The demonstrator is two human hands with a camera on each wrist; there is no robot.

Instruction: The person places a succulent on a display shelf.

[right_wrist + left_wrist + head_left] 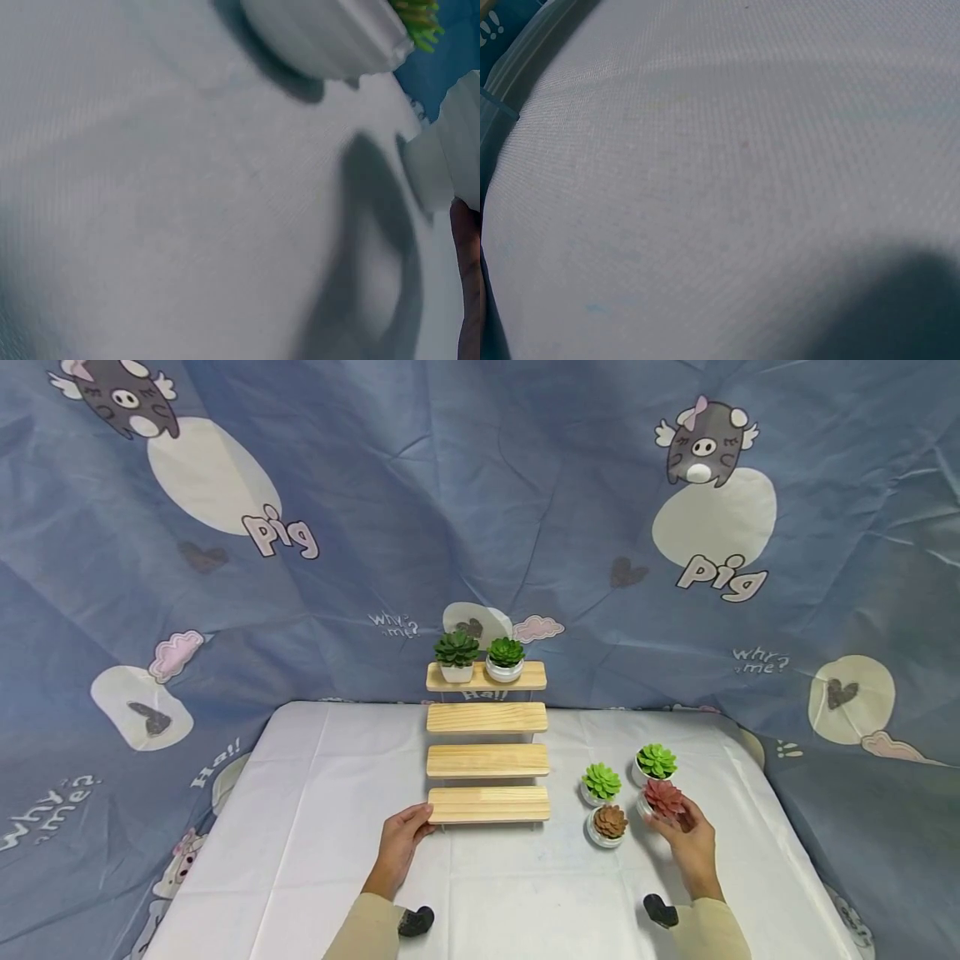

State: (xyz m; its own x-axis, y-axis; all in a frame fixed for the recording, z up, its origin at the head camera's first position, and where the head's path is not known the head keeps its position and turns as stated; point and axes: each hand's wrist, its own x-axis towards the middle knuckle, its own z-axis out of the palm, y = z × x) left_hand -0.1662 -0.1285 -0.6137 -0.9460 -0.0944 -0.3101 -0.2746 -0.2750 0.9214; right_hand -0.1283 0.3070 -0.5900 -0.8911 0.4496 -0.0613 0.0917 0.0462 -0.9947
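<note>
A four-tier wooden display stand (488, 761) rises in steps at the middle of the table. My left hand (400, 845) pinches the left end of its lowest board, fingers at the top corner and thumb lower. Two dark green potted succulents, one in a square pot (457, 673) and one in a round pot (504, 672), stand on the top board. On the right, my right hand (692, 845) holds a red potted succulent (663, 798) around its white pot. In the right wrist view the thumb (466, 247) touches that white pot (461, 142).
Close to the right hand stand two light green potted succulents, a nearer one (601, 782) and a farther one (656, 762), and a brown one (608, 824). White cloth covers the table (337, 777). A blue patterned curtain (480, 527) hangs behind it.
</note>
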